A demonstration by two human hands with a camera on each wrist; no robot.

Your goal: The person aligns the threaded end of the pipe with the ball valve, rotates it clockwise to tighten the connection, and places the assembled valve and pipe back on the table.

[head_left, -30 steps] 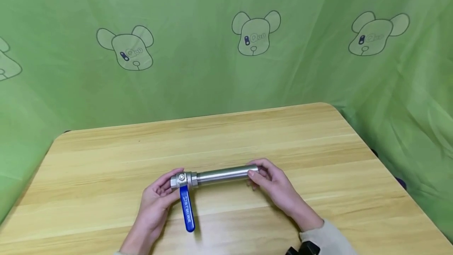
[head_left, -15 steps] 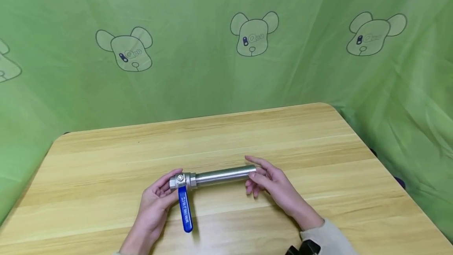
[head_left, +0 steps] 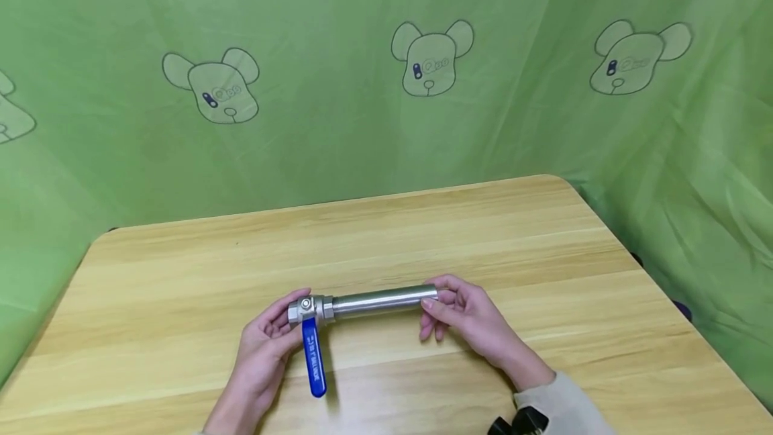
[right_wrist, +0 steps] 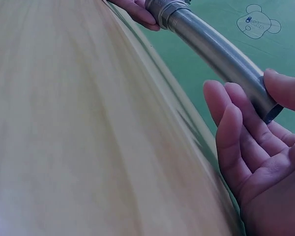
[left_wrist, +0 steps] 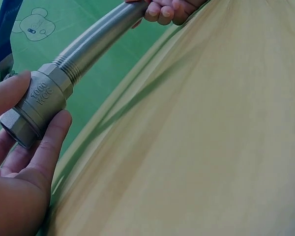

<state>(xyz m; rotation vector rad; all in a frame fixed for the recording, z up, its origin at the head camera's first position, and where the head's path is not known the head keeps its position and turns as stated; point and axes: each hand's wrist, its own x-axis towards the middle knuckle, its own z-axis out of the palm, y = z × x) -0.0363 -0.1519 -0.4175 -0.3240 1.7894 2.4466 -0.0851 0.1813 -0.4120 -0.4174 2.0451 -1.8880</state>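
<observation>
A steel ball valve (head_left: 306, 307) is gripped by my left hand (head_left: 262, 354), thumb on the near side and fingers behind. Its long blue lever (head_left: 314, 361) points down toward me. From the valve's right end runs a straight steel pipe (head_left: 380, 299); a few threads show at the joint in the left wrist view, beside the raised lettering on the valve body (left_wrist: 42, 101). My right hand (head_left: 468, 317) pinches the pipe's free end between thumb and fingers. In the right wrist view the pipe's open end (right_wrist: 273, 113) shows, with other fingers curled loosely below it.
Valve and pipe are held over a light wood-grain table (head_left: 386, 240) with rounded corners. Behind it hangs a green curtain (head_left: 326, 139) printed with bear-like heads. A black device (head_left: 519, 421) sits by the right sleeve (head_left: 561, 405).
Half a second ago my right index finger stretched out off the pipe; now it is back against the pipe's end. My left hand keeps its hold on the valve.
</observation>
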